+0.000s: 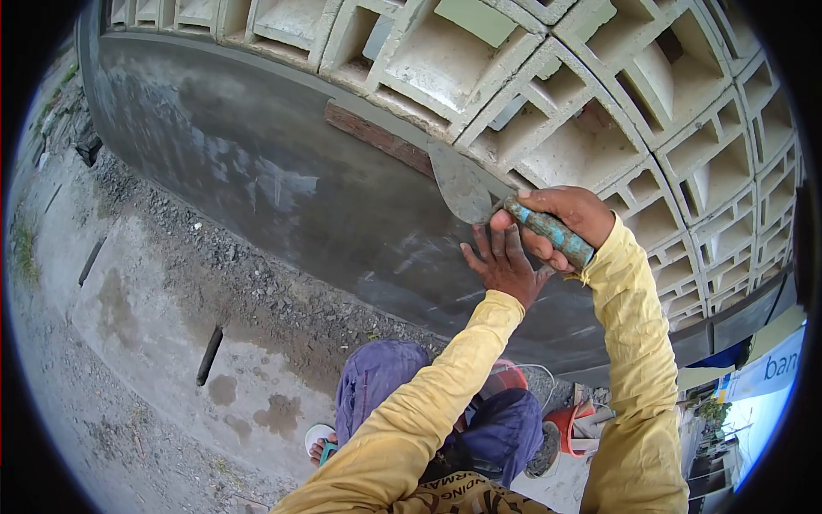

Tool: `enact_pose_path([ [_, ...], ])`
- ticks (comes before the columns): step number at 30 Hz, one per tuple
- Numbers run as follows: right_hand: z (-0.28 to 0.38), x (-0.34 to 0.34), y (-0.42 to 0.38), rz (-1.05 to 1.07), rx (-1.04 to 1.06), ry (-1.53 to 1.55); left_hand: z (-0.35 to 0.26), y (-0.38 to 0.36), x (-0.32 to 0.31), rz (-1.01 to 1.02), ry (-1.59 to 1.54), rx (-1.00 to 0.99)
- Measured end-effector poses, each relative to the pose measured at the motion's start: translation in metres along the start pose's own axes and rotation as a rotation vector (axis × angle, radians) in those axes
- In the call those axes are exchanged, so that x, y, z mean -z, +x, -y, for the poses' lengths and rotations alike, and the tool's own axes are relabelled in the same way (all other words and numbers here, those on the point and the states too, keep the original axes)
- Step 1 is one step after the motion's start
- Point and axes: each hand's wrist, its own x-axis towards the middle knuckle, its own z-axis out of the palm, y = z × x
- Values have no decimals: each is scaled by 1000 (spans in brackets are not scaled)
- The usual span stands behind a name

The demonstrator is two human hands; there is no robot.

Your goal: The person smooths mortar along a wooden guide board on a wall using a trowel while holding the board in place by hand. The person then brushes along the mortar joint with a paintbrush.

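**Trowel at the wall's top edge, just under the openwork blocks**

We have the trowel [462, 184] up where the smooth grey wall [360, 214] meets the pale openwork blocks [565, 137]. Our right hand [572, 216] is closed around its blue-flecked handle [552, 233], with the blade reaching leftward to the near end of a reddish-brown strip [377, 137] along that edge. Our left hand [511, 267] is open, fingers spread just beside the base of the blade, and we see nothing held in it; whether its fingertips touch the wall, we cannot tell.

We judge this to be close finishing work along the seam, since the blade lies at the joint rather than out on the broad face, where paler smears show. We cannot make out any loose mortar on the blade.

From here, we think the move calls for a shallow blade angle and light, even pressure, with our left fingers clear of the steel edge. Too steep a tilt could gouge the grey surface or chip a block's rim.

Down on the right, near our knees, stand a pinkish-red bucket [510, 375] and a red container [562, 420]; gravel [231, 265] runs along the wall's foot.
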Motion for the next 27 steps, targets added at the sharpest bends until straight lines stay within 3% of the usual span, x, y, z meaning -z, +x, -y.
enact_pose_path([
  [3,-27,13,-34,-114,-16,0,1,-2,2,82,40,14],
  [7,-36,17,-54,-110,19,-9,-7,7,10,102,75,45],
  [14,14,-13,16,181,149,-75,-2,1,-3,-88,39,-26],
  [27,45,-21,65,225,117,-138,-6,8,10,-58,34,-46],
])
